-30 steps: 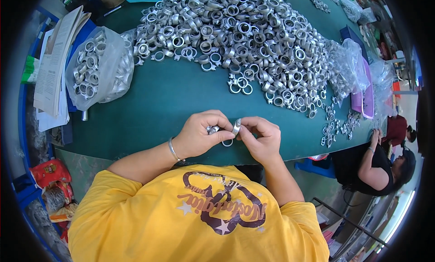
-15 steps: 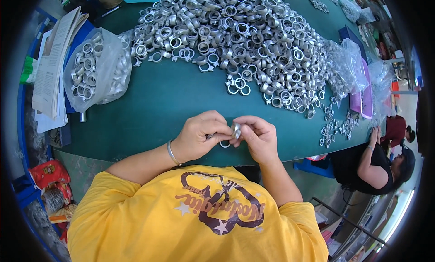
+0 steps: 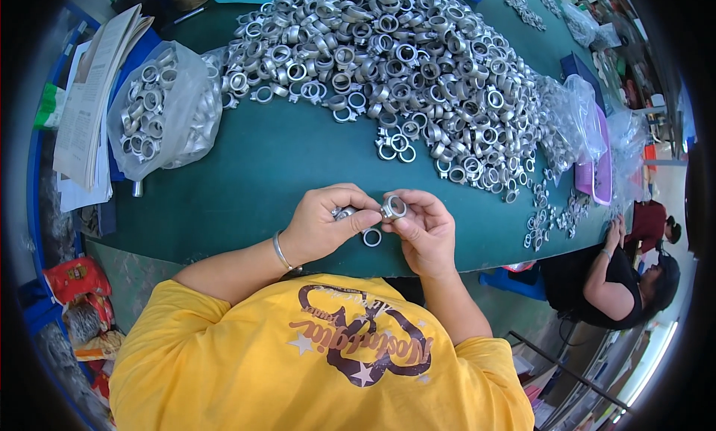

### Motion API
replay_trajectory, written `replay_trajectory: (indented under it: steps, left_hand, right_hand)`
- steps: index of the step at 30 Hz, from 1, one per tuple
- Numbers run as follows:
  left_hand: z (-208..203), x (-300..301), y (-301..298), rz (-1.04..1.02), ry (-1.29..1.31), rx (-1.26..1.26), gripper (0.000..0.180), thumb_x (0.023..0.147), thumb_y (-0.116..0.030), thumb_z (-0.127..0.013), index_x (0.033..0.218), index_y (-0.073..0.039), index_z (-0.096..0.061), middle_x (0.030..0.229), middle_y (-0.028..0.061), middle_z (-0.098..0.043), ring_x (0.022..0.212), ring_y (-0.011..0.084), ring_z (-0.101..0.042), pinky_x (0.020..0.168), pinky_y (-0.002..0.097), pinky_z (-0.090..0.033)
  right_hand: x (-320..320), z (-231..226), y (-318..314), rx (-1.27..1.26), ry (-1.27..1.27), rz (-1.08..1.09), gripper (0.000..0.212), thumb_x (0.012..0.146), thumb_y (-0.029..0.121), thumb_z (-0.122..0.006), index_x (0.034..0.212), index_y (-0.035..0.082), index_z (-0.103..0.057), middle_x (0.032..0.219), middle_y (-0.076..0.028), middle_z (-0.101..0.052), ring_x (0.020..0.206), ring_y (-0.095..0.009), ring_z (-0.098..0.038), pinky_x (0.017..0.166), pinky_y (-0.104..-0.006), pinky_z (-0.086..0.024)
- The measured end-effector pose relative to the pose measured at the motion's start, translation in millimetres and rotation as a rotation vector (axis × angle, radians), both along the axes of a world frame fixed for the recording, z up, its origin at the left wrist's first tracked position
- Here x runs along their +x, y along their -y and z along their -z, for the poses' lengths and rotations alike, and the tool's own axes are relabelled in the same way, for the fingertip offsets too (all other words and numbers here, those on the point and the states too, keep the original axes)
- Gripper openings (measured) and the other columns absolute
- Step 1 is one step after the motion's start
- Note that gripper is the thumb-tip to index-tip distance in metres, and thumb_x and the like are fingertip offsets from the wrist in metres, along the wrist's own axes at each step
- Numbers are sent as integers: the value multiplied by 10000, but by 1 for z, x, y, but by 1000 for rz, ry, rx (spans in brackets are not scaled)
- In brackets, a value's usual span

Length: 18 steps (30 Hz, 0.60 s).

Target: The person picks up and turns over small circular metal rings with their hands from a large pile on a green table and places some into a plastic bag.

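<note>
My right hand [image 3: 430,233] pinches a silver metal ring clamp [image 3: 385,213] between thumb and fingers, its round opening turned up toward me. The fingertips of my left hand [image 3: 322,221] are closed and meet the small lug side of that ring. Another metal piece [image 3: 344,212] shows tucked in the curled fingers of my left hand, mostly hidden. Just below the hands, a thin metal ring [image 3: 371,238] lies flat on the green tabletop [image 3: 246,200].
A big heap of metal rings [image 3: 403,58] covers the far part of the table. A plastic bag of rings [image 3: 160,110] and papers [image 3: 86,110] stand at left. To the right are a pink basket [image 3: 603,159], small loose parts [image 3: 538,222] and a seated person [image 3: 615,282].
The ring clamp in my right hand has turned from nearly edge-on to showing its open circle. My fingers have shifted slightly, and the ring on the table is now more exposed.
</note>
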<state>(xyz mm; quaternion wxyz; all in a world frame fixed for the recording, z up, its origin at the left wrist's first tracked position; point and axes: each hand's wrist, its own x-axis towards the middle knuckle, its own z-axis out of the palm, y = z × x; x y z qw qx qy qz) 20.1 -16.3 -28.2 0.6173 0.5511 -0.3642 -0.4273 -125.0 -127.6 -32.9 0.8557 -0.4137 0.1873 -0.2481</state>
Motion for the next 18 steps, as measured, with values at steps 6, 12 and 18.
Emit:
replay_trajectory:
  steps: [6, 12, 18]
  left_hand:
    - [2, -1, 0, 0, 7, -30, 92, 811, -64, -636, 864, 11, -631, 813, 42, -597, 674, 79, -531, 598, 193, -415]
    - [4, -2, 0, -17, -23, 6, 117, 802, -68, -649, 900, -14, -617, 796, 23, -591, 679, 59, -524, 605, 187, -420]
    - [5, -2, 1, -6, -92, 47, 186, 784, -80, -671, 946, -15, -607, 783, 5, -599, 666, 35, -519, 598, 170, -430]
  right_hand:
    - [-2, 5, -2, -35, -58, -18, 236, 832, -22, -565, 1060, -59, -515, 1032, -191, -585, 876, -228, -615, 776, -330, -529]
    - [-4, 12, -3, 84, 29, -56, 184, 875, 38, -526, 1042, -37, -510, 998, -201, -597, 841, -241, -627, 738, -338, -540]
    - [-4, 9, -3, 186, 31, -60, 172, 874, 51, -535, 1030, -20, -511, 961, -192, -607, 796, -238, -633, 708, -331, -541]
